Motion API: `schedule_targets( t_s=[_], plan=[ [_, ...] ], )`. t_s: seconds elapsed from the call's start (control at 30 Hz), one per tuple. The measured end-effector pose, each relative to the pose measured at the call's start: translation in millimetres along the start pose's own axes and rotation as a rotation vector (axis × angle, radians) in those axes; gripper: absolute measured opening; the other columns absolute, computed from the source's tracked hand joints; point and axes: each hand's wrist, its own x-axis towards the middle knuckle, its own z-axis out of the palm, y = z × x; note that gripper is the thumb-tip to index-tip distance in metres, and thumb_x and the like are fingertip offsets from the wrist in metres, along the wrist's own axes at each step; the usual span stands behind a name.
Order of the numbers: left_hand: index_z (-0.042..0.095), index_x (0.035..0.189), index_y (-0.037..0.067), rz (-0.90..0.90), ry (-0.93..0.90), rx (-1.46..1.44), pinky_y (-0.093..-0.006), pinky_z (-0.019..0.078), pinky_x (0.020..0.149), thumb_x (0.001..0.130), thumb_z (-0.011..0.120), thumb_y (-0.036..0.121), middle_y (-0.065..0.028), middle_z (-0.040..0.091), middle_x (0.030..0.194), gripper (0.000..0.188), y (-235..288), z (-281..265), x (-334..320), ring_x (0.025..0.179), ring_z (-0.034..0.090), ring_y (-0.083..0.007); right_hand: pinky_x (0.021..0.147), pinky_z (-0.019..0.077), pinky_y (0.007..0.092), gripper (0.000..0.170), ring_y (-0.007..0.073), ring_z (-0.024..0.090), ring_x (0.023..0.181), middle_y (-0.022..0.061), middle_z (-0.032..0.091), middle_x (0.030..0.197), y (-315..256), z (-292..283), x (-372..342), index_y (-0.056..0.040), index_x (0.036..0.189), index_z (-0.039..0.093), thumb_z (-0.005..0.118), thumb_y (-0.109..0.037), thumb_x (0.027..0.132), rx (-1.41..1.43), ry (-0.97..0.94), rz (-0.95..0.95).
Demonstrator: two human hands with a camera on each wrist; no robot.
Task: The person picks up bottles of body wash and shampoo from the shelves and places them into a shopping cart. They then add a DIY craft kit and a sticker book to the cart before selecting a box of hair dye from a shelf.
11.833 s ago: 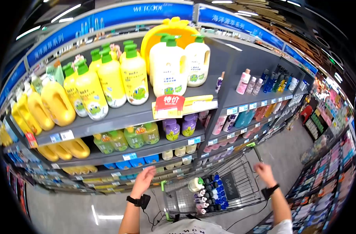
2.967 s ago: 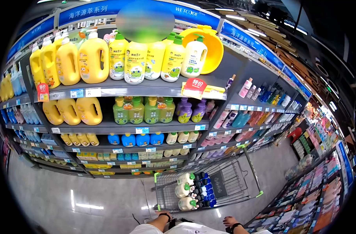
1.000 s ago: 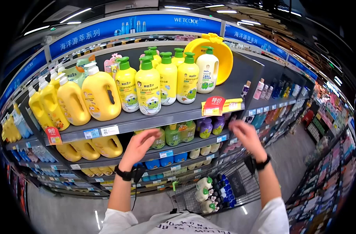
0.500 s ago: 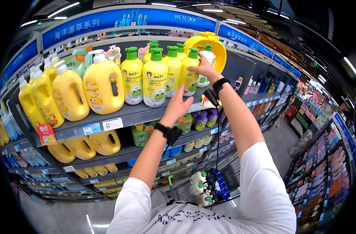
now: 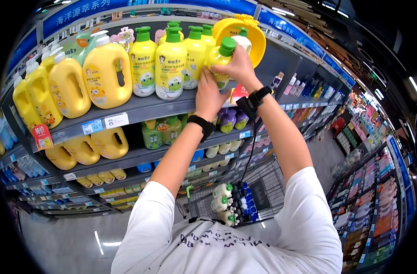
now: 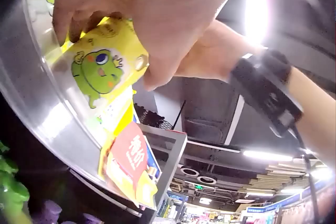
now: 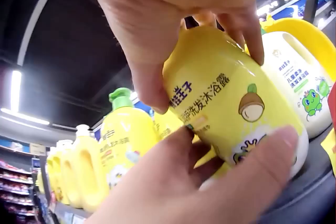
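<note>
A yellow pump bottle of children's shampoo and body wash, with a green top and a frog picture, leans forward at the front of the top shelf. My right hand grips it around the shoulder, below the pump. Lower down, my left hand holds its base, thumb across the front and fingers behind, as the right wrist view shows. Similar yellow pump bottles stand just to its left. Behind it to the right is a white bottle, partly hidden in the head view, before a yellow basin.
Large yellow handled jugs fill the shelf's left part. A red price sign stands at the shelf edge right of the bottle. Below, a shopping cart holds white bottles and several dark blue-capped ones. Another goods rack lines the aisle's right side.
Two white bottles left the shelf and more white bottles lie in the cart than at first. Both hands have since risen to the yellow bottle, which now tilts forward in their grip.
</note>
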Motion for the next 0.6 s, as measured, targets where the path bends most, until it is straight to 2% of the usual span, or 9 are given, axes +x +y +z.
schedule_targets(
  t_s=[0.1,0.13,0.17,0.23,0.33,0.4,0.5,0.57,0.6],
  plan=[
    [0.032,0.134,-0.003,0.044,0.036,-0.297,-0.0428,0.0452,0.092,0.063,0.082,0.028,-0.0248,0.048,0.125,0.093,3,-11,10,0.113,0.051,-0.0393,0.078,0.0507,0.0400,0.075,0.0335,0.060,0.094,0.0151,0.057,0.102,-44,-28,-41,-0.0027,0.112,0.053,0.085,-0.034,0.052,0.051,0.173,-0.060],
    [0.035,0.133,0.002,0.175,0.119,-0.350,-0.0419,0.0473,0.088,0.060,0.084,0.028,-0.0185,0.054,0.119,0.092,11,-19,13,0.109,0.055,-0.0360,0.078,0.0508,0.0396,0.073,0.0326,0.060,0.094,0.0142,0.058,0.102,-52,-40,-50,-0.0030,0.111,0.054,0.085,-0.033,0.052,0.083,0.213,-0.099],
    [0.035,0.133,0.002,0.153,0.112,-0.345,-0.0419,0.0473,0.088,0.060,0.084,0.028,-0.0185,0.054,0.119,0.092,19,-30,12,0.109,0.055,-0.0360,0.078,0.0509,0.0391,0.072,0.0317,0.060,0.093,0.0133,0.058,0.103,-57,-52,-60,-0.0033,0.111,0.055,0.086,-0.032,0.052,0.117,0.245,-0.132],
    [0.038,0.131,0.005,0.344,0.044,-0.374,-0.0398,0.0480,0.087,0.056,0.086,0.029,-0.0156,0.056,0.118,0.092,35,-57,1,0.107,0.056,-0.0341,0.078,0.0511,0.0360,0.068,0.0289,0.061,0.095,0.0116,0.058,0.104,-69,-81,-81,-0.0029,0.111,0.056,0.088,-0.026,0.056,0.263,0.178,-0.176],
    [0.043,0.129,0.009,0.264,-0.162,-0.465,-0.0374,0.0485,0.088,0.051,0.087,0.027,-0.0126,0.057,0.119,0.091,49,-85,-45,0.106,0.058,-0.0318,0.081,0.0518,0.0316,0.070,0.0209,0.062,0.101,0.0096,0.060,0.112,-75,-119,-131,-0.0027,0.123,0.049,0.083,-0.020,0.065,0.505,-0.110,0.051],
    [0.044,0.129,0.010,0.137,-0.406,-0.519,-0.0374,0.0477,0.091,0.051,0.086,0.026,-0.0125,0.056,0.121,0.090,43,-93,-99,0.108,0.058,-0.0311,0.085,0.0513,0.0307,0.073,0.0182,0.061,0.105,0.0104,0.060,0.119,-60,-136,-173,-0.0026,0.133,0.040,0.077,-0.015,0.072,0.669,-0.359,0.252],
    [0.045,0.129,0.007,-0.078,-0.805,-0.545,-0.0371,0.0434,0.097,0.052,0.085,0.025,-0.0144,0.054,0.126,0.089,28,-94,-181,0.115,0.055,-0.0302,0.089,0.0498,0.0372,0.082,0.0238,0.055,0.113,0.0117,0.053,0.127,-16,-138,-257,-0.0037,0.137,0.037,0.079,-0.023,0.070,0.884,-0.661,0.570],
    [0.046,0.127,0.010,-0.122,-0.898,-0.531,-0.0389,0.0457,0.093,0.053,0.083,0.025,-0.0132,0.055,0.121,0.084,15,-84,-248,0.110,0.056,-0.0329,0.094,0.0470,0.0403,0.082,0.0243,0.049,0.120,0.0117,0.045,0.135,-1,-123,-308,-0.0046,0.136,0.040,0.080,-0.023,0.067,1.076,-0.977,0.847],
    [0.045,0.128,0.011,-0.209,-1.015,-0.546,-0.0396,0.0459,0.092,0.054,0.082,0.024,-0.0127,0.056,0.119,0.084,7,-79,-282,0.109,0.056,-0.0329,0.095,0.0459,0.0410,0.083,0.0250,0.045,0.124,0.0119,0.040,0.140,6,-114,-333,-0.0046,0.138,0.039,0.078,-0.027,0.068,1.068,-1.119,0.877]
  ],
)
